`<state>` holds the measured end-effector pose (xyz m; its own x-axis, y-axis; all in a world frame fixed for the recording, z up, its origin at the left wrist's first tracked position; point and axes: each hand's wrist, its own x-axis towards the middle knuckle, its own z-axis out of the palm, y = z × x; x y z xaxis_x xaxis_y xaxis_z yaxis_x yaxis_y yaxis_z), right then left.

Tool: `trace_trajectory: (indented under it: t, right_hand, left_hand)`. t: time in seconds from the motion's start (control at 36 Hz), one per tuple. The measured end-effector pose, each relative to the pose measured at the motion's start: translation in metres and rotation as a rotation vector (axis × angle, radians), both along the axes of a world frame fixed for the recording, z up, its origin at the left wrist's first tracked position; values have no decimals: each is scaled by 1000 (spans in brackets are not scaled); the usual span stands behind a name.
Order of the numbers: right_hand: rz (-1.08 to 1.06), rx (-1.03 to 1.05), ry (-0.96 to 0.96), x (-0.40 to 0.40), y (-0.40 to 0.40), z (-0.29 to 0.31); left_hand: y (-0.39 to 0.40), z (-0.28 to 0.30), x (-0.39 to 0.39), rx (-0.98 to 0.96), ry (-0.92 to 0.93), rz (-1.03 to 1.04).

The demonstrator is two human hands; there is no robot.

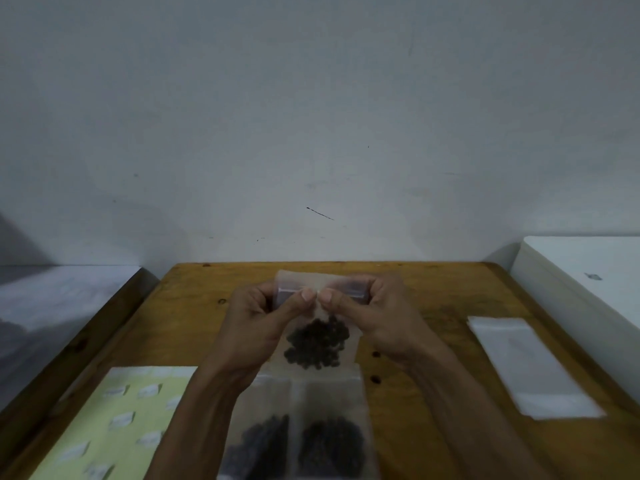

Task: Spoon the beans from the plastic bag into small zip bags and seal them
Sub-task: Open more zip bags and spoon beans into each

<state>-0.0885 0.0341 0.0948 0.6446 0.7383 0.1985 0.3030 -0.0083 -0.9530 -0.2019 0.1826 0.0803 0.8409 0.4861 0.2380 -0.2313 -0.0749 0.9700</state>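
Left hand: pinching the top strip of a small zip bag, thumb against the near face.
Right hand: pinching the same strip just beside the left thumb.
Small zip bag: hanging between both hands above the table, dark beans sitting in its lower part.
Filled bags: lying side by side near the table's front edge, beans inside.
Empty bags: lying stacked to the right.
Label sheet: resting at the front left.
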Motion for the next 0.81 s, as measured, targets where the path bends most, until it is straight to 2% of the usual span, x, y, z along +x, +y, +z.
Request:
trace_trajectory:
  t: [0.14, 0.31, 0.53, 0.81]
  right_hand:
    - [2, 35, 12, -7, 1, 0]
    - [7, 78, 226, -6, -3, 0]
    - [-38, 125, 236, -9, -5, -12]
    - [18, 51, 378, -27, 6, -24]
  left_hand:
    - [-2, -2, -2, -14, -46, 40]
    - [7, 1, -11, -77, -19, 54]
    - [8, -8, -22, -14, -66, 166]
    - [28, -9, -55, -70, 148, 159]
